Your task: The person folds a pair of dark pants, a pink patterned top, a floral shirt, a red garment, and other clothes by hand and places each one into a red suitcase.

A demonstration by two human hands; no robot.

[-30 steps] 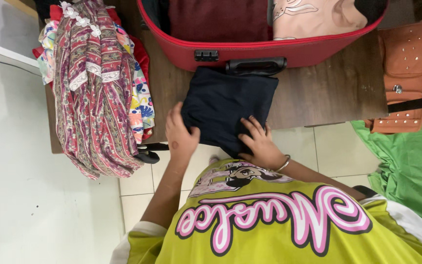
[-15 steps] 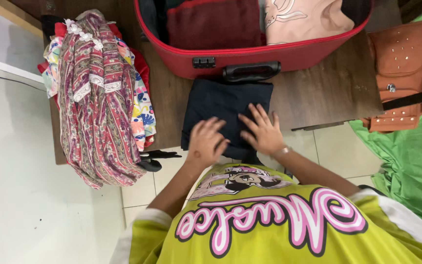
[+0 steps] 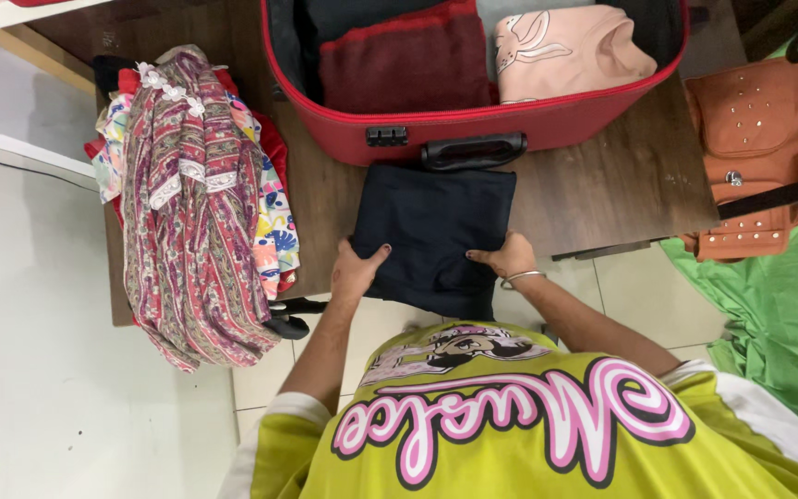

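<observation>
Hands grip a folded dark navy garment (image 3: 433,236) at its near edge, one at each lower corner. The left hand (image 3: 355,273) is clamped on the left corner, thumb on top of the cloth and fingers under it; the right hand (image 3: 507,258) is clamped on the right corner in the same manner, a thin bangle (image 3: 521,277) at the wrist. The hands are well apart, the garment's width between them.

The garment lies flat on a dark wooden table (image 3: 602,185), its near edge overhanging the table's front, its far edge just beside the black handle (image 3: 473,150) of an open red suitcase (image 3: 528,120). Inside the suitcase — a folded maroon piece (image 3: 404,60) and a folded pink piece (image 3: 570,51), side by side.

To the left, a heap of patterned clothes (image 3: 191,203) hangs over the table edge. To the right, a tan studded bag (image 3: 759,148) rests against green fabric (image 3: 778,314). The floor is pale tile (image 3: 621,286).
</observation>
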